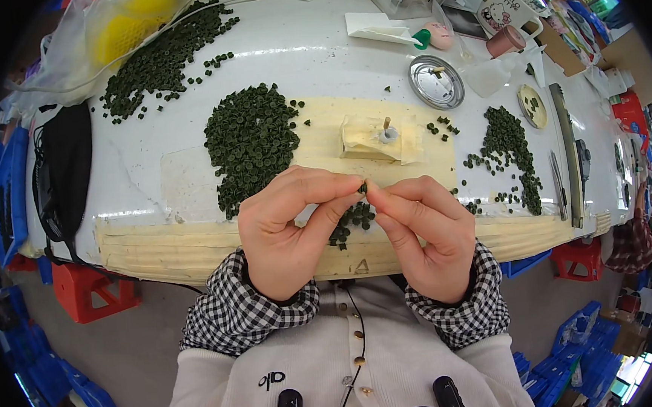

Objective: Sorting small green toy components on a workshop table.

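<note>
My left hand (286, 229) pinches a small dark green cap-shaped part (363, 189) between thumb and index finger. From the other side, the fingertips of my right hand (435, 234) close on the same part, partly covering it. Below the fingertips lies a small heap of similar green parts (358, 215) near the table's front edge. Just beyond my left hand spreads a large pile of them (252, 137). A block wrapped in pale tape (371, 146), with a short upright peg (388, 131) on top, stands beyond my hands.
More green parts (157, 64) lie at the far left and in a pile (509, 141) at the right. A round metal lid (435, 82), a small dish (532, 106), tweezers (558, 185) and a mug (505, 11) are on the right. A black bag (65, 172) lies left.
</note>
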`<action>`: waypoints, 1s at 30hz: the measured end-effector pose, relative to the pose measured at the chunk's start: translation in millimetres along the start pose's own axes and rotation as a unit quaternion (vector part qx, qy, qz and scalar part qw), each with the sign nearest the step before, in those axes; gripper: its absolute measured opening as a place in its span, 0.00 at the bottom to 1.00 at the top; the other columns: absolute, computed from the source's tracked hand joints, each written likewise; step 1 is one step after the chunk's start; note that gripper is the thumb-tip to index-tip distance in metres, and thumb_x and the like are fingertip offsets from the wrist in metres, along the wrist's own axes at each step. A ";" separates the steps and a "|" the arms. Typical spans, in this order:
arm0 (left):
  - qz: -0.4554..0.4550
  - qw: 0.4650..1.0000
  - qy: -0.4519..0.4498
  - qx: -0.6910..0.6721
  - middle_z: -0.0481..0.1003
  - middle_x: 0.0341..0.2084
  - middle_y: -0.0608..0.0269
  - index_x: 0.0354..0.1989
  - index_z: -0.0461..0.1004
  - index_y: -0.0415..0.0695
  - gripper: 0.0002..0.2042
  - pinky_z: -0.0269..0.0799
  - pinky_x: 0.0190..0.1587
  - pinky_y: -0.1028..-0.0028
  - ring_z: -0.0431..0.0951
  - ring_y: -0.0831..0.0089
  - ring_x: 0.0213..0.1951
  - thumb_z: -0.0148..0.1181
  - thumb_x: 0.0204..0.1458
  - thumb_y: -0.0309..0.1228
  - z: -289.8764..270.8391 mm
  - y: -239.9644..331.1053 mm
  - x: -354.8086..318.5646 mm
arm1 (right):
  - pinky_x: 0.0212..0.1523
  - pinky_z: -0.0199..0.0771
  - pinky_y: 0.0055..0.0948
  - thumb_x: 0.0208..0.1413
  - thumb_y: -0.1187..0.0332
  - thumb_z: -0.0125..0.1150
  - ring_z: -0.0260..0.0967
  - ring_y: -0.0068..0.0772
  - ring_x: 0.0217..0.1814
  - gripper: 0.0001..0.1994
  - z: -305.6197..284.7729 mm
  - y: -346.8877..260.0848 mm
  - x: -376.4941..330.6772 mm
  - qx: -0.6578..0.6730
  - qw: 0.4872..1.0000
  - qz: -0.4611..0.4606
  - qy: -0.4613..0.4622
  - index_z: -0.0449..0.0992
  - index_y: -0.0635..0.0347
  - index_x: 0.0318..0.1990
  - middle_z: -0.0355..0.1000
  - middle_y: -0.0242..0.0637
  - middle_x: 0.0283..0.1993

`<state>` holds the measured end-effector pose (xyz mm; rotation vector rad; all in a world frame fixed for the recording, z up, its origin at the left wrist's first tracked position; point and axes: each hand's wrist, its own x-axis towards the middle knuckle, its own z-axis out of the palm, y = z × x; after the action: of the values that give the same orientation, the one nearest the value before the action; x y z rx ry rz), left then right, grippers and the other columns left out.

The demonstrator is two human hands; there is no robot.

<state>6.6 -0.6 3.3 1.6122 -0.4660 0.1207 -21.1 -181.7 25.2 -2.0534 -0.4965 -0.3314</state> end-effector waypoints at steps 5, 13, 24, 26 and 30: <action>0.003 1.000 0.005 -0.016 0.78 0.34 0.56 0.39 0.78 0.34 0.10 0.71 0.39 0.78 0.76 0.74 0.36 0.60 0.48 0.12 0.4 -2.3 -1.0 | 0.32 0.72 0.24 0.49 0.81 0.64 0.71 0.32 0.33 0.16 0.8 -0.1 -0.2 0.007 1.000 -0.007 0.010 0.78 0.65 0.48 0.72 0.40 0.36; -0.021 0.999 0.024 -0.029 0.79 0.32 0.56 0.38 0.79 0.35 0.09 0.72 0.38 0.78 0.78 0.73 0.35 0.63 0.48 0.15 1.7 -0.5 -1.2 | 0.32 0.72 0.24 0.49 0.81 0.63 0.71 0.32 0.33 0.17 1.5 -2.1 -0.8 0.016 1.000 -0.003 0.017 0.78 0.65 0.49 0.72 0.40 0.36; -0.013 0.999 0.015 -0.033 0.78 0.33 0.56 0.38 0.78 0.34 0.09 0.71 0.38 0.78 0.77 0.74 0.34 0.61 0.48 0.13 0.6 -0.8 -0.8 | 0.31 0.71 0.24 0.47 0.81 0.64 0.70 0.32 0.32 0.18 2.6 -1.1 -0.8 0.002 1.000 -0.010 0.016 0.78 0.64 0.49 0.72 0.39 0.35; -0.021 0.999 0.019 -0.029 0.79 0.32 0.56 0.37 0.79 0.35 0.08 0.72 0.37 0.78 0.78 0.73 0.34 0.63 0.47 0.15 1.8 0.2 -0.7 | 0.32 0.71 0.24 0.47 0.81 0.64 0.70 0.32 0.32 0.17 0.0 -1.5 -1.2 -0.002 1.000 -0.009 0.012 0.78 0.64 0.48 0.73 0.39 0.36; 0.007 0.999 -0.005 0.045 0.79 0.30 0.57 0.35 0.79 0.35 0.08 0.71 0.36 0.76 0.78 0.72 0.32 0.63 0.45 0.14 -4.2 4.6 -0.3 | 0.34 0.71 0.26 0.46 0.81 0.65 0.70 0.35 0.33 0.12 -20.7 1.5 0.6 -0.066 0.995 0.018 0.071 0.79 0.64 0.42 0.74 0.40 0.36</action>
<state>5.4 3.4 7.9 1.6989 -0.4847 0.1458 -20.5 -200.2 34.6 -2.1453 -0.3578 -0.4952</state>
